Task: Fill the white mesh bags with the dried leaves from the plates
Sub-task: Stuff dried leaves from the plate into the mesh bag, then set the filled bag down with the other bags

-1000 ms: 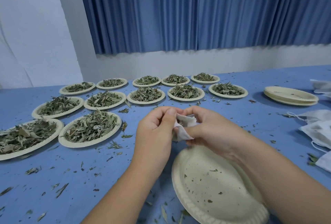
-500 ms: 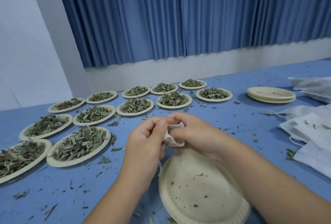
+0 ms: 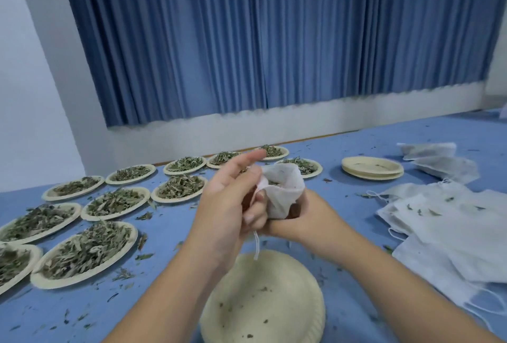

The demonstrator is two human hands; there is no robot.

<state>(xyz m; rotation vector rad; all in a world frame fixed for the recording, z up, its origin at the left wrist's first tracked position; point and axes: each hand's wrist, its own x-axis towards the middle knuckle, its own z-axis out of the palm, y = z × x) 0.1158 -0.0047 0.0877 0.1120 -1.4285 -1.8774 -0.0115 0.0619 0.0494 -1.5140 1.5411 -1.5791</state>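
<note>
Both hands held one small white mesh drawstring bag (image 3: 285, 191) above the blue worktop (image 3: 164, 222).
The right hand (image 3: 304, 222) clasped it from below, its grip mostly hidden behind the bag. The left hand (image 3: 227, 205) curled its lower fingers on the bag's mouth, index finger straight. The bag's contents were hard to make out. Eleven round cream paper plates (image 3: 38, 279) of dried green leaves (image 3: 85, 252) showed at left, the nearest cut off. One emptied plate (image 3: 263, 309) lay near. The flat white bags (image 3: 439, 219) at right overlapped uncountably.
</note>
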